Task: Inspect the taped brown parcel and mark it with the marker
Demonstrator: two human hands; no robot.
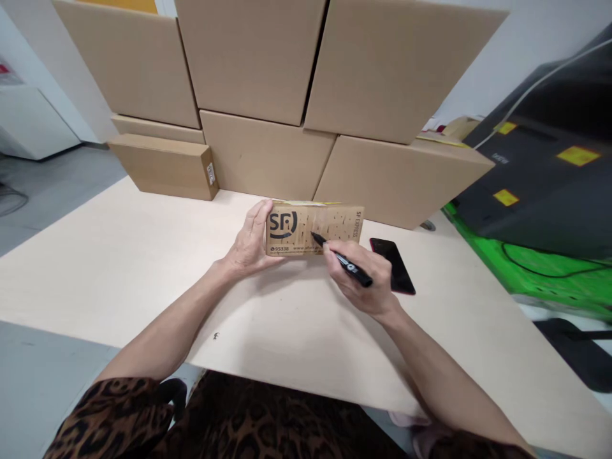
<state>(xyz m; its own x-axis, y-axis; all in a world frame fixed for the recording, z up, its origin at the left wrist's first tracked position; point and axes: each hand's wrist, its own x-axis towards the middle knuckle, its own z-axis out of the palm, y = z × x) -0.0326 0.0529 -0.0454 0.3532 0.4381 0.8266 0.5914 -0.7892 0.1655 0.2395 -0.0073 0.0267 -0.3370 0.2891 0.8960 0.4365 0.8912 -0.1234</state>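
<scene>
A small brown cardboard box [299,233] printed with "SF" and "SF EXPRESS" stands on the table, its long side facing me. Many short dark strokes mark that face. Around the box's left end my left hand [251,239] is closed, thumb below and fingers along the edge. My right hand [361,271] grips a black marker pen [351,268] near its tip. The marker's tip is at the middle of the box's face; whether it touches cannot be told. Part of the box's lower right is hidden behind the right hand.
Large cardboard boxes [268,153] are stacked along the back of the pale table [119,255]. A flatter box [165,166] lies at the back left. To the right of my hand is a black phone [394,264]. Beyond the table's right edge are dark equipment [540,172] and a green surface [516,255].
</scene>
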